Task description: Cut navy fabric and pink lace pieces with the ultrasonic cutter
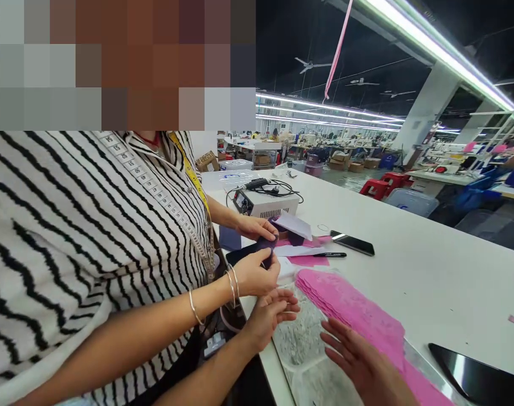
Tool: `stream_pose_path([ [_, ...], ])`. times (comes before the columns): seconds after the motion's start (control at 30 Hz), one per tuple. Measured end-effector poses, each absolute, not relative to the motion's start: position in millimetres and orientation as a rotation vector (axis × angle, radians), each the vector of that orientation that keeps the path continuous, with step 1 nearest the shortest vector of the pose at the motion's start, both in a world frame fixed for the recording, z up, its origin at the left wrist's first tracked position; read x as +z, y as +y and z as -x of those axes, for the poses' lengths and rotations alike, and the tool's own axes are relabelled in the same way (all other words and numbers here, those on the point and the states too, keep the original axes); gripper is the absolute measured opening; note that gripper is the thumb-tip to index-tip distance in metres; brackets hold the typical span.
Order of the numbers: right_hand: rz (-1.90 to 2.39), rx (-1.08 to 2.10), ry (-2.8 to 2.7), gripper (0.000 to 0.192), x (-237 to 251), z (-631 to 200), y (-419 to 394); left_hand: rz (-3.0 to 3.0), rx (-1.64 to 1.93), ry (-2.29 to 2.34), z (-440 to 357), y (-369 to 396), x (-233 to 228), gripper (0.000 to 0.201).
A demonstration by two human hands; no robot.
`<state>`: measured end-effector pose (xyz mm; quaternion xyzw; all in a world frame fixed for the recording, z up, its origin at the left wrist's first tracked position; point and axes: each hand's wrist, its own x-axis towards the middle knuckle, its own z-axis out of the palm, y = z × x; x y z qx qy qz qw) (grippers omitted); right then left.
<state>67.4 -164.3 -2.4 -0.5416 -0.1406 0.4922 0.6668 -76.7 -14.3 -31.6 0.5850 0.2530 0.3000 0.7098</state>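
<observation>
We identify 2 bare hands of the camera wearer in the lower part of the view, at the edge of the white table (409,242). We see the left hand (263,318) relaxed and wide, its fingers slightly bent and directed toward the pink fabric stack (354,307); it is positioned just below the co-worker's nearer hand (261,273). We see the right hand (358,355) also wide, with fingers extended, at the near edge of the same stack; we cannot tell whether its fingertips make contact. We locate the pink fabric stack on the table side of the 2 hands, its layered pieces running diagonally from the centre toward the lower right, alongside a clear plastic container (297,338). We observe the co-worker's nearer hand and farther hand (257,226) gripping 1 dark fabric piece (266,243) between them. Behind these, we find a box-shaped device (267,203) with a black cable (278,189) on top. Between the device and the stack, we note white paper (295,225), a black pen (336,255) and a phone (352,242). At the lower right, we note a glossy black device (481,372) flat on the table, near the stack.
</observation>
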Motion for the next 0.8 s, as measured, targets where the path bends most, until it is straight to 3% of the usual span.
stream_pose_path([
  [0.2, 1.129, 1.214, -0.374, 0.061, 17, -55, -125, -1.269, 0.668, 0.674, 109, -51, -32, 0.026],
  [0.37, 1.063, 1.283, -0.394, 0.045, 31, -42, -97, -1.351, 0.672, 0.757, 135, -70, -36, 0.026],
  [0.5, 1.035, 1.271, -0.417, 0.029, 49, -35, -75, -1.401, 0.699, 0.764, 146, -57, -37, 0.028],
  [0.8, 1.128, 1.132, -0.438, 0.025, 73, -42, -52, -1.454, 0.722, 0.62, 131, -31, -56, 0.015],
])
